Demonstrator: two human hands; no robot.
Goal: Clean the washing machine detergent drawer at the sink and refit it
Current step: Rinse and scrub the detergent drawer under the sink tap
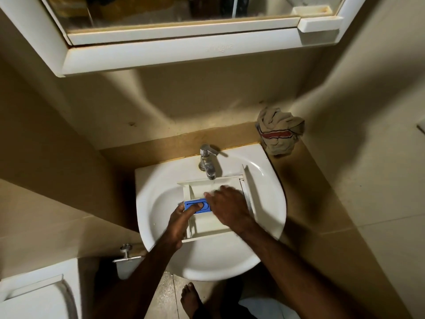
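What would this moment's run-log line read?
stage: rinsing | detergent drawer in sink under running tap | left hand grips blue insert | right hand inside drawer, blurred

One detergent drawer (pixel 212 223) counted, one blue insert (pixel 198 206), one sink (pixel 161 180), one tap (pixel 208 162). Two hands seen: left hand (pixel 180 223), right hand (pixel 227 207). One crumpled cloth (pixel 279 132), one mirror cabinet (pixel 184 49), one bare foot (pixel 190 298).
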